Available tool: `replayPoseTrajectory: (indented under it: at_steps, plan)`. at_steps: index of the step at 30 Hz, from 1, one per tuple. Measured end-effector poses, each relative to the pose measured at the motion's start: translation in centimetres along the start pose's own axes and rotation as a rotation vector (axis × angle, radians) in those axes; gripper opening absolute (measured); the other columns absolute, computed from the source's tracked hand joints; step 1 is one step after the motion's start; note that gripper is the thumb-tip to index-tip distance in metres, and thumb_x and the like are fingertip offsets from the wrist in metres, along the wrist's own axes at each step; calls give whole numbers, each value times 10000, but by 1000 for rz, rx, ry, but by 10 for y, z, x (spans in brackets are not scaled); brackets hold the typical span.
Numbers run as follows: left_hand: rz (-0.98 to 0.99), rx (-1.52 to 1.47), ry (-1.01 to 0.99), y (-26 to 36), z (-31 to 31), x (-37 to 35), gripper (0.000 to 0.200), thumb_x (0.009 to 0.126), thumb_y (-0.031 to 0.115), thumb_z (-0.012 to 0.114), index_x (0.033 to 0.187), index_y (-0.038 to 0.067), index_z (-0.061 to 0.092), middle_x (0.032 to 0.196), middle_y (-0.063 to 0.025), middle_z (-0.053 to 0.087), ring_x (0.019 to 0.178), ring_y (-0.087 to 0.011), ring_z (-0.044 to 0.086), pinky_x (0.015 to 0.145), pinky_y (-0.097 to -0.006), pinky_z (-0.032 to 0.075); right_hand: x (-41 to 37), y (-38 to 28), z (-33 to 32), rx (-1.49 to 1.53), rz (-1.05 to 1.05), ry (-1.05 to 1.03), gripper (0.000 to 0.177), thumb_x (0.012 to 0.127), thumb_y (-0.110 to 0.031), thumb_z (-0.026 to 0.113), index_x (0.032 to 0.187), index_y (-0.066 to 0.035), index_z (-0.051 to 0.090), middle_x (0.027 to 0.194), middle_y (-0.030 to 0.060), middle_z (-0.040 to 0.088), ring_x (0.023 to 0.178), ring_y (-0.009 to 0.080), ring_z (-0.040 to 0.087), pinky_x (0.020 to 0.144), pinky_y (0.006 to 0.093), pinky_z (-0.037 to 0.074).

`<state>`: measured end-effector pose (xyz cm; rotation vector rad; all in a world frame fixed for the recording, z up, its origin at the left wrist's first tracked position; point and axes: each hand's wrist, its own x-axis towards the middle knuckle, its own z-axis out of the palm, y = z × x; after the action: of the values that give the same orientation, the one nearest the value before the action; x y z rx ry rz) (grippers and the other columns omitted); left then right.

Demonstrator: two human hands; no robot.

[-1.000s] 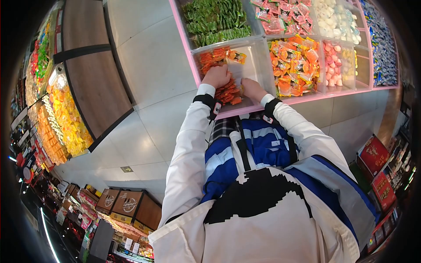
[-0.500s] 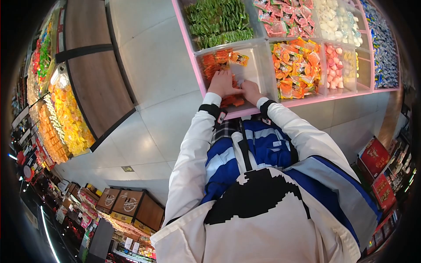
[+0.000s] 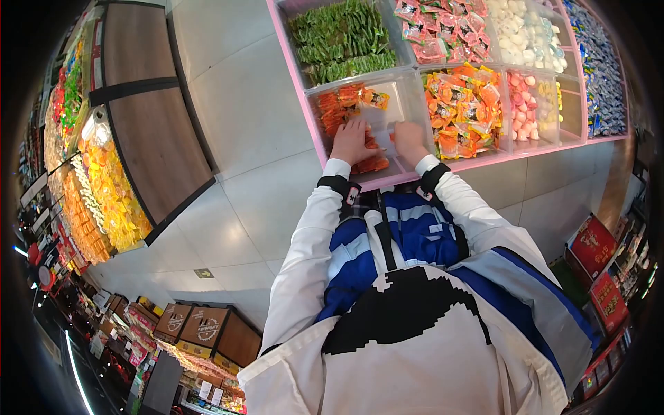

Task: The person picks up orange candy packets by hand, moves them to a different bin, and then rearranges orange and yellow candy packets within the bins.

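Both hands reach into a clear-walled bin (image 3: 408, 83) of the pink-edged display. Orange-red packets (image 3: 335, 104) lie along its left side. My left hand (image 3: 351, 142) rests on those packets, fingers bent and apart, with nothing visibly held. To its right, my right hand (image 3: 411, 141) is closed by the bin's right part, a small orange bit showing at its fingertips; the fingers are pressed together. An orange and yellow packet (image 3: 375, 99) lies above the hands, near the back wall.
Beyond the bin are green packets (image 3: 342, 38), with pink packets (image 3: 446, 31) beside them. Orange bags (image 3: 462, 107) and pink sweets (image 3: 522, 104) fill bins at the right. A brown counter (image 3: 155, 145) stands left across the tiled floor (image 3: 242, 104); boxes (image 3: 204, 325) are lower left.
My right hand has moved right, away from my left hand, and a gap now shows between them. My left hand has shifted slightly down and stays at the packets.
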<state>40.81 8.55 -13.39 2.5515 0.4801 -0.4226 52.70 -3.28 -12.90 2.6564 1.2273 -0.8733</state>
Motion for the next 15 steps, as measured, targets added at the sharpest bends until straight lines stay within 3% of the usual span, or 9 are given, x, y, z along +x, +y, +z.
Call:
replayPoseTrajectory:
  at_steps: [4,6,7,8,9,10,13,14,15]
  plan:
    - [-157,-172,-65,-7,9,6,397,827,386,505,1023,41,509,1038,-138,536,1025,-261,482,816,-407,390,15,-3,-9,183,22,129,119,720,-82,576,823,-40,618,763,145,632,753,305,634,619,401,493]
    - [-179,-194,-75,-8,5,7,333,848,324,481,1018,39,504,1022,-142,537,1015,-273,485,817,-405,395,31,-5,15,652,-110,253,120,722,-29,564,840,-15,581,765,152,625,752,317,626,647,386,487]
    - [-200,-220,-88,-8,3,7,271,870,261,457,1014,36,500,1007,-145,537,1006,-284,489,818,-402,400,40,-4,31,651,-114,255,120,722,-29,564,840,-15,581,765,152,625,752,317,626,647,386,487]
    - [-204,-219,-84,-10,5,6,271,870,261,457,1014,36,500,1007,-145,537,1006,-284,489,818,-402,400,49,-4,51,877,-148,201,122,722,-16,561,843,-5,572,780,155,621,763,325,616,666,382,482]
    - [-156,-184,99,-11,8,5,243,845,210,496,1009,30,488,983,-169,546,977,-302,506,810,-403,413,57,-5,66,1102,-181,143,124,722,-3,558,845,4,564,796,157,617,774,334,605,686,379,477]
    - [-108,-146,279,-12,10,4,235,820,159,535,1004,24,475,958,-192,555,948,-320,523,803,-404,426,63,-5,77,1103,-184,142,124,722,-3,558,845,4,564,796,157,617,774,334,605,686,379,477]
    - [-140,-170,561,3,-17,4,203,763,81,575,950,24,523,883,-173,580,892,-328,551,760,-400,453,68,-5,86,1019,-244,89,145,718,-4,572,862,3,571,840,156,613,811,325,595,715,366,471]
    - [-141,-173,561,1,-14,7,203,763,81,575,950,24,523,883,-173,580,892,-328,551,760,-400,453,67,-6,77,956,-279,30,171,736,10,557,907,9,566,854,154,616,827,300,601,739,350,473]
    - [-194,-162,358,-6,-6,13,170,751,88,585,906,25,553,855,-162,587,865,-326,563,743,-403,463,64,-6,66,893,-313,-29,198,755,23,543,952,15,561,869,152,618,843,275,607,764,335,474]
